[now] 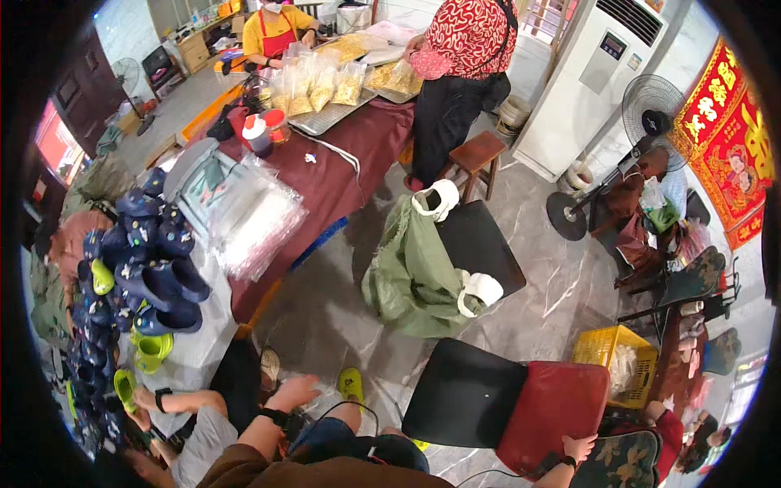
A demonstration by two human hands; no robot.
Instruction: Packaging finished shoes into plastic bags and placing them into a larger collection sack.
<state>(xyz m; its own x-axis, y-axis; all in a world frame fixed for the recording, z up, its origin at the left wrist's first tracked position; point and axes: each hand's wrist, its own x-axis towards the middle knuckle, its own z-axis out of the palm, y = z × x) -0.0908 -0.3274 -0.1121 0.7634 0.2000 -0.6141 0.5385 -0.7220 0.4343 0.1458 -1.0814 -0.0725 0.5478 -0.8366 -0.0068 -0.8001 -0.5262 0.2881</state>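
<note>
Right hand (579, 446): fingers curled over the back edge of a red chair cushion (553, 407), grasping it at the lower right of the view. Left hand (294, 392): open, fingers spread, holding nothing, hovering low above the grey floor (325, 309) close to a lime-green clog (351, 385).

Risk: the cushion is held by one edge only and lies against a black chair seat (465, 393); judged likely to slip or tip if pulled sideways. A dark cable (350, 411) runs near the knees and could snag the left wrist. A green sack (411, 276) and a yellow crate (606, 350) crowd the floor nearby, so there is little room to swing anything.

Cushion: dull red, smooth, slightly glossy, rounded corners, padded, no visible tears.
</note>
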